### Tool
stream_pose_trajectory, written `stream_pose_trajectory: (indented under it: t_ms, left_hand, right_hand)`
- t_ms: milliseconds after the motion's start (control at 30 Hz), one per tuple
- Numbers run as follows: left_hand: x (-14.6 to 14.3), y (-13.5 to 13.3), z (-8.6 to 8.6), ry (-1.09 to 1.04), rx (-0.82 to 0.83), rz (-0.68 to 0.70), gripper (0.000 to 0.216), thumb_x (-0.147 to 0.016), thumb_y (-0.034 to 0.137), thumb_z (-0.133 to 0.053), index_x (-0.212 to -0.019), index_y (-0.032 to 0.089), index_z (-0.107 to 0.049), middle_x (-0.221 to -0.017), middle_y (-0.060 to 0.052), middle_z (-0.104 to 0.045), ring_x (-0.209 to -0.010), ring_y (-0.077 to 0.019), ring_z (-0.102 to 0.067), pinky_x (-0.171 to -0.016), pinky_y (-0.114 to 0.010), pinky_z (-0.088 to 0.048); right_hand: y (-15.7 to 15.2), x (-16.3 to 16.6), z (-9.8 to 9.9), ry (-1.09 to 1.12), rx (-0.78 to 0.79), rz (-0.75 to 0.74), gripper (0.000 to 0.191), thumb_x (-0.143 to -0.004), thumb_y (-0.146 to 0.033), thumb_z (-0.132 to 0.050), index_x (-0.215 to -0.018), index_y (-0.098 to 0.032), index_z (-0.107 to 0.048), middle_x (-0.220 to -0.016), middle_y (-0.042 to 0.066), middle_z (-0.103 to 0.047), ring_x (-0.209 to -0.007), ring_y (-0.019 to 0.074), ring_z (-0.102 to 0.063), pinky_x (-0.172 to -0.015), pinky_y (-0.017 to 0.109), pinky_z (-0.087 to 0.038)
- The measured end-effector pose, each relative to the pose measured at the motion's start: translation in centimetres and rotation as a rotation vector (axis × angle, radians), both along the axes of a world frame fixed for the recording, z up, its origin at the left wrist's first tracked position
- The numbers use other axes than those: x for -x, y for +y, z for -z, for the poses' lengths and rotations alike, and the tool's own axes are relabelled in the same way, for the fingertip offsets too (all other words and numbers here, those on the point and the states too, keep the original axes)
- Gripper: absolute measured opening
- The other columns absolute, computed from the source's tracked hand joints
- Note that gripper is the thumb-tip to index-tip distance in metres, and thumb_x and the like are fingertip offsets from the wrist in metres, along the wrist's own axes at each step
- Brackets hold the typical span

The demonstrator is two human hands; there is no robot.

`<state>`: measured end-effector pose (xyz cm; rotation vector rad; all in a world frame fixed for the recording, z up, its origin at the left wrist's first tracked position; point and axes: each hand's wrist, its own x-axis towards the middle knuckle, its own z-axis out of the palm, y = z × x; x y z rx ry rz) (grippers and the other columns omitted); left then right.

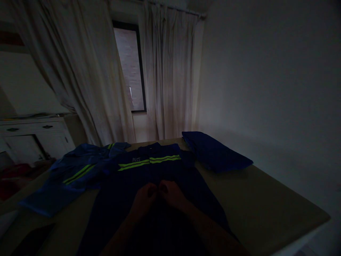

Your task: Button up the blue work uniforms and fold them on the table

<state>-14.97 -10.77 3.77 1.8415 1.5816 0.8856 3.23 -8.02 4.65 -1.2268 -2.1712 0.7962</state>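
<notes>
A dark navy work shirt (114, 192) lies spread on the table, front up, collar pointing away from me. Yellow-green stripes cross its chest, with small light lettering on one side. My left hand (145, 195) and my right hand (172, 192) meet over the middle of the shirt front, below the stripes. Both have curled fingers, pinched on the shirt along its centre line. Dim light hides the fingertips and the exact bit of cloth between them.
A lighter blue garment with similar stripes (71, 160) lies rumpled on the left. The folded dark blue cloth (215, 153) rests at the back right of the table (266, 202). At the near left is a dark flat object (33, 240). A white cabinet (29, 126) stands beyond.
</notes>
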Motion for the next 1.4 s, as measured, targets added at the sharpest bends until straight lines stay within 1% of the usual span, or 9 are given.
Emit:
stream_pose_trajectory:
  t_ms: [200, 333, 533, 633, 733, 933, 1133, 1267, 1400]
  left_hand:
    - [-0.2, -0.4, -0.7, 0.178, -0.023, 0.027, 0.025, -0.093, 0.029, -0.051, -0.105, 0.022, -0.072, -0.104, -0.004, -0.077, -0.095, -0.0199, -0.070, -0.084, -0.030, -0.049]
    - [-0.7, -0.8, -1.1, 0.423, -0.094, 0.020, 0.026, -0.094, 0.020, -0.050, -0.111, 0.023, -0.069, -0.113, -0.005, -0.075, -0.106, -0.0209, -0.066, -0.094, -0.033, -0.046]
    - [-1.0, -1.1, -1.4, 0.558, -0.182, 0.044, 0.023, -0.096, 0.022, -0.049, -0.108, 0.023, -0.068, -0.109, -0.007, -0.074, -0.102, -0.0216, -0.066, -0.092, -0.033, -0.045]
    - [-0.8, -1.0, -0.8, 0.524, -0.140, 0.028, 0.021, -0.098, 0.025, -0.047, -0.100, 0.023, -0.068, -0.102, -0.005, -0.072, -0.094, -0.0188, -0.067, -0.084, -0.029, -0.046]
    - [-0.8, -1.2, -0.1, 0.524, -0.137, 0.012, 0.025, -0.100, 0.024, -0.043, -0.098, 0.022, -0.068, -0.101, -0.005, -0.071, -0.095, -0.0188, -0.067, -0.086, -0.030, -0.047]
    - [-1.2, -2.7, 2.4, 0.559, -0.300, 0.051, 0.041, -0.099, 0.023, -0.045, -0.139, 0.027, -0.057, -0.145, -0.010, -0.058, -0.129, -0.0270, -0.056, -0.109, -0.046, -0.044]
    - [-1.3, -6.3, 4.4, 0.635, -0.305, 0.156, 0.055, -0.096, 0.018, -0.045, -0.149, 0.029, -0.047, -0.160, -0.008, -0.043, -0.147, -0.0315, -0.040, -0.119, -0.054, -0.036]
    - [-1.9, -8.3, 1.6, 0.692, -0.133, 0.175, 0.059, -0.093, 0.020, -0.046, -0.152, 0.027, -0.044, -0.162, -0.010, -0.039, -0.147, -0.0333, -0.039, -0.119, -0.054, -0.036]
    - [-2.7, -6.2, -3.1, 0.732, 0.049, 0.125, 0.051, -0.098, 0.022, -0.036, -0.147, 0.018, -0.046, -0.131, -0.018, -0.067, -0.112, -0.0319, -0.069, -0.092, -0.048, -0.055]
  right_hand:
    - [0.5, 0.5, 0.3, 0.127, 0.032, 0.064, 0.008, -0.089, -0.019, -0.063, -0.092, -0.018, -0.070, -0.089, 0.002, -0.073, -0.081, 0.0146, -0.064, -0.072, 0.022, -0.043]
    - [1.0, 1.1, 0.9, 0.151, 0.151, 0.135, 0.007, -0.088, -0.021, -0.064, -0.089, -0.018, -0.071, -0.091, 0.003, -0.073, -0.086, 0.0164, -0.064, -0.074, 0.024, -0.044]
    - [1.2, 1.4, 1.3, 0.266, 0.287, 0.191, 0.009, -0.087, -0.025, -0.066, -0.084, -0.017, -0.068, -0.085, 0.003, -0.071, -0.088, 0.0194, -0.066, -0.074, 0.025, -0.047]
    - [0.5, 1.2, 1.0, 0.196, 0.113, 0.172, 0.009, -0.089, -0.020, -0.060, -0.095, -0.018, -0.067, -0.097, 0.004, -0.071, -0.094, 0.0183, -0.065, -0.084, 0.026, -0.047]
    - [-0.3, 0.9, 0.6, 0.094, -0.105, 0.170, 0.024, -0.090, -0.019, -0.058, -0.114, -0.021, -0.061, -0.114, 0.006, -0.067, -0.105, 0.0183, -0.062, -0.094, 0.028, -0.045]
    - [-1.0, 1.2, -2.2, -0.321, -0.093, 0.183, 0.038, -0.088, -0.014, -0.056, -0.124, -0.023, -0.053, -0.110, 0.008, -0.069, -0.100, 0.0241, -0.069, -0.085, 0.033, -0.048]
    - [-1.8, 2.0, -4.0, -0.565, -0.258, 0.012, 0.053, -0.083, -0.014, -0.059, -0.132, -0.033, -0.054, -0.126, 0.011, -0.060, -0.100, 0.0287, -0.070, -0.076, 0.035, -0.050]
    - [-1.4, 1.1, -2.4, -0.475, -0.178, 0.135, 0.025, -0.086, -0.026, -0.059, -0.110, -0.023, -0.066, -0.112, 0.010, -0.068, -0.095, 0.0274, -0.070, -0.078, 0.035, -0.049]
    - [-0.5, -0.2, -1.1, -0.168, -0.063, 0.177, 0.016, -0.089, -0.028, -0.059, -0.100, -0.021, -0.068, -0.102, 0.005, -0.073, -0.096, 0.0200, -0.068, -0.081, 0.028, -0.046]
